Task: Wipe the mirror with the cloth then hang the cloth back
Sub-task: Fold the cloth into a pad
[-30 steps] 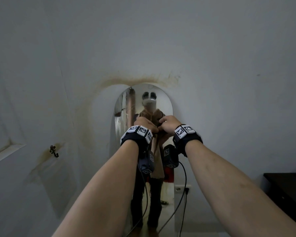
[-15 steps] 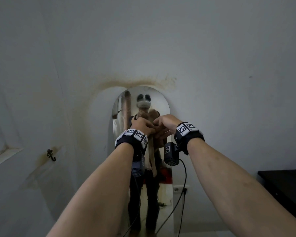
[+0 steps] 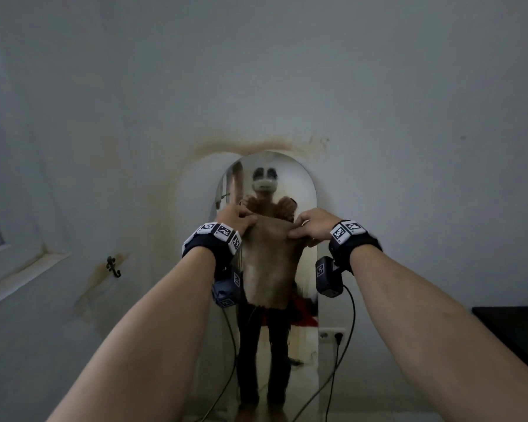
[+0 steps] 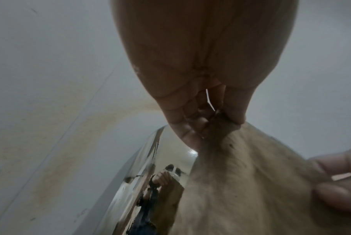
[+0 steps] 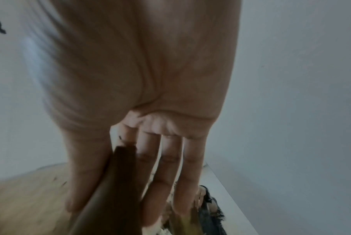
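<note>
A brown cloth [image 3: 267, 263] hangs spread in front of the tall arched mirror [image 3: 305, 190] on the wall. My left hand [image 3: 241, 219] pinches the cloth's top left corner and my right hand [image 3: 305, 228] pinches its top right corner. In the left wrist view the curled left hand [image 4: 215, 120] bunches the cloth [image 4: 241, 182], with the mirror [image 4: 146, 171] below it. The right wrist view shows the cloth [image 5: 110, 182] held between the thumb and fingers [image 5: 160, 182] of the right hand [image 5: 118, 187]. The mirror reflects the person holding the cloth.
A small dark wall hook [image 3: 112, 266] sits on the stained wall left of the mirror. A white window frame [image 3: 9, 263] is at the far left. A dark piece of furniture [image 3: 518, 333] stands at the lower right, and a socket [image 3: 333, 334] with a plug sits beside the mirror.
My hands were together at the bunched cloth; they have moved apart and slightly down, spreading the cloth out flat in front of the mirror.
</note>
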Demonstrator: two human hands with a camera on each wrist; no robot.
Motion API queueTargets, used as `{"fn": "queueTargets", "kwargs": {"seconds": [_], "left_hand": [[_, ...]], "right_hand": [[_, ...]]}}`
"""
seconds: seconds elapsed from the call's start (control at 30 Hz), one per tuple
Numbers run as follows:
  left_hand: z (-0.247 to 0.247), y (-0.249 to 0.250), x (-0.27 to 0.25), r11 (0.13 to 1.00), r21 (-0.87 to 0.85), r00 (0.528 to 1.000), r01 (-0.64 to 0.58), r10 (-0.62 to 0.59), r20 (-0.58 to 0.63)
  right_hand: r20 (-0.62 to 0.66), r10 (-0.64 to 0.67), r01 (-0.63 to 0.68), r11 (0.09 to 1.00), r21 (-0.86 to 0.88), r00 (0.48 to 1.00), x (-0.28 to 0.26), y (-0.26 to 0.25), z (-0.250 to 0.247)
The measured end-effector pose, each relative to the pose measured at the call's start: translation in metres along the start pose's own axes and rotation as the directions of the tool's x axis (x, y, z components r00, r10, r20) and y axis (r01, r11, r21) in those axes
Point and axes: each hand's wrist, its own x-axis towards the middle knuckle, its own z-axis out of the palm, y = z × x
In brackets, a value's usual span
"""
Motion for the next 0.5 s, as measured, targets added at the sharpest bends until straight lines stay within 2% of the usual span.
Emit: {"fn": "queueTargets", "kwargs": {"seconds": [0.17,0.3,0.33,0.4,0.5], "left_hand": [[-0.006,-0.006,0.006,0.995,-0.095,0.997,0.043,-0.048,-0.056],[-0.006,-0.002,0.018,0.977,-0.204,0.994,0.058,-0.076,-0.083],[-0.004,-0.002,0.025,0.971,-0.231,0.992,0.068,-0.091,-0.089],[-0.003,0.005,0.030,0.969,-0.218,0.985,0.118,-0.142,-0.097],[-0.010,0.025,0.015,0.990,-0.056,0.989,0.130,-0.134,-0.069]], "right_hand": [[-0.111,-0.059,0.080,0.978,0.193,0.992,-0.001,-0.010,-0.010],[-0.233,-0.024,0.116,0.912,0.394,0.972,-0.008,-0.020,-0.010],[-0.215,0.001,0.108,0.862,0.496,0.977,-0.009,-0.020,-0.007],[-0.076,0.015,0.038,0.762,0.646,0.997,-0.012,-0.017,0.002],[0.157,-0.022,-0.083,0.769,0.634,0.987,-0.024,-0.008,0.019]]}}
